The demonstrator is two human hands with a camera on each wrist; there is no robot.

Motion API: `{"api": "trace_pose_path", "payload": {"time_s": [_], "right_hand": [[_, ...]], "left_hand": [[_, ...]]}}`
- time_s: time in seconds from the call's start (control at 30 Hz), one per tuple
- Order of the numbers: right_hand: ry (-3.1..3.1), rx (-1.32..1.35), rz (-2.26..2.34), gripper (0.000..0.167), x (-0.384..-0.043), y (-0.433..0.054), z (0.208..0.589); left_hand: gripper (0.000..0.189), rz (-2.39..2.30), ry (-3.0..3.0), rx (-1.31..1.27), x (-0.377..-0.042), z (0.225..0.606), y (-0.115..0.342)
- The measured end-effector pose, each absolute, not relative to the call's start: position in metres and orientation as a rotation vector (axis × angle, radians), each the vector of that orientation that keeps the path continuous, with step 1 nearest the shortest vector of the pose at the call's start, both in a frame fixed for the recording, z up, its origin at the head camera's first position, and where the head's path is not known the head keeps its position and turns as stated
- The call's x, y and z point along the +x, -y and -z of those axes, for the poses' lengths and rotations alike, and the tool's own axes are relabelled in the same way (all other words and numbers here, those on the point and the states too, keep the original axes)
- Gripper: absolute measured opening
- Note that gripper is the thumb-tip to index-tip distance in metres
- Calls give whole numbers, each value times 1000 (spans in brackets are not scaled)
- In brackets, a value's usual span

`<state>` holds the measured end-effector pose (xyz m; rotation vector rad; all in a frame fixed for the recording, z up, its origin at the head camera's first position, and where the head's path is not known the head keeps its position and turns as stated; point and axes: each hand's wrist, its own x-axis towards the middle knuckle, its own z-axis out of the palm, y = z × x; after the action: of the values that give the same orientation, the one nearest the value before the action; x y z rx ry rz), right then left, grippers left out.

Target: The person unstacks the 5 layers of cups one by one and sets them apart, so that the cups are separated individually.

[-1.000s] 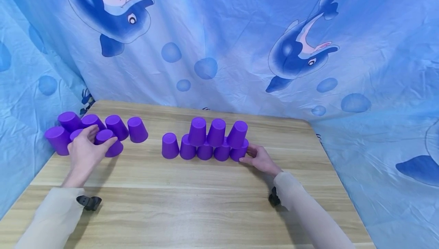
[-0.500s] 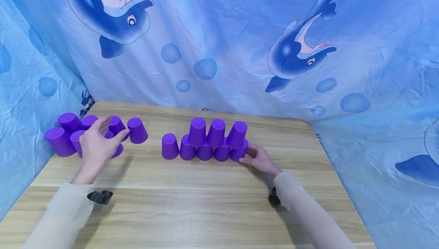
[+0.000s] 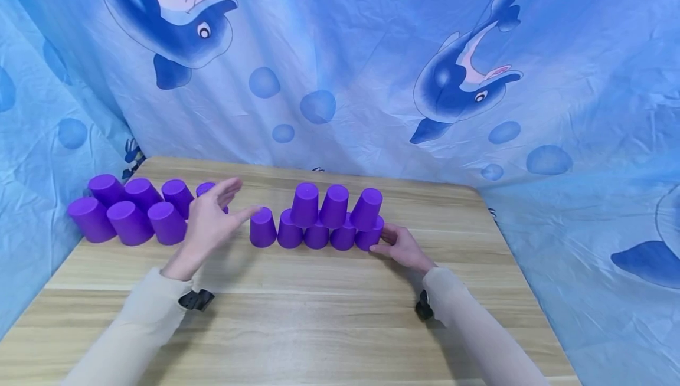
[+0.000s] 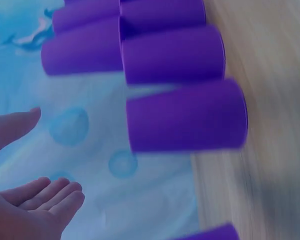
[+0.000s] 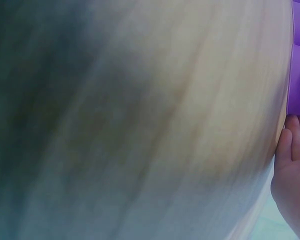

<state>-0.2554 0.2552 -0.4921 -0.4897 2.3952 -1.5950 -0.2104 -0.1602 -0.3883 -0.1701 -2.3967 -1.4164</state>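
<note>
My left hand hovers over the table with fingers spread, thumb tip overlapping the top of the leftmost purple cup in a row. Nothing is between its fingers in the left wrist view, where the hand is beside large purple cups. That row of several upside-down cups carries three more on top, including a middle upper cup and a right upper cup. At the row's right end my right hand rests against the last bottom cup; its fingers look straight in the right wrist view.
Several more upside-down purple cups stand grouped at the left, such as a front one; one behind my left hand is partly hidden. The wooden table ends at a blue curtain printed with dolphins, behind and at both sides.
My left hand has moved right from the left cup group, over the cups, to near the row's left end. The right hand stays against the end cup. The stacked cups have not moved.
</note>
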Motion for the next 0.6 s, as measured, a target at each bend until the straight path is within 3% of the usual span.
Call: {"api": "trace_pose_path", "payload": {"time_s": [0.6], "right_hand": [[-2447, -456, 1567, 53, -256, -255, 490]], "left_hand": [[74, 1528, 2422, -416, -227, 388, 89]]}}
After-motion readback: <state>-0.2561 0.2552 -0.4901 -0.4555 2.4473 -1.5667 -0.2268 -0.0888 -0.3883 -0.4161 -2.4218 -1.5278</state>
